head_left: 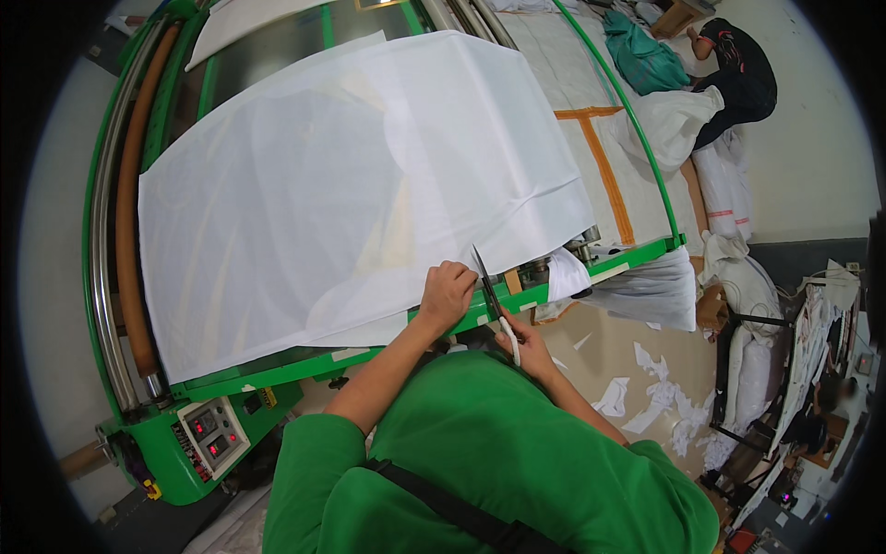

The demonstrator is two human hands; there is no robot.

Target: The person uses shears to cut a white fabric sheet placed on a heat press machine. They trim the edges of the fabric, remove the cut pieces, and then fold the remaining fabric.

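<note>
A large white fabric sheet (480,138) lies over the bed of a green machine, with darker shapes showing faintly through it. At its near edge my left hand (448,294) is closed, fingers curled and pinching the cloth; the fingertips are partly hidden. Just to the right, my right hand (531,343) grips a pair of scissors (490,288) by the white handle. Their dark blades point away from me and up, beside the left hand and close to the fabric edge. Whether the blades touch the cloth I cannot tell.
The machine's green front rail (277,371) runs before me, with a control box (214,436) at lower left and an orange-brown roller (138,203) at far left. White scraps (660,392) litter the floor at right. Another person (738,78) bends over white sacks at far right.
</note>
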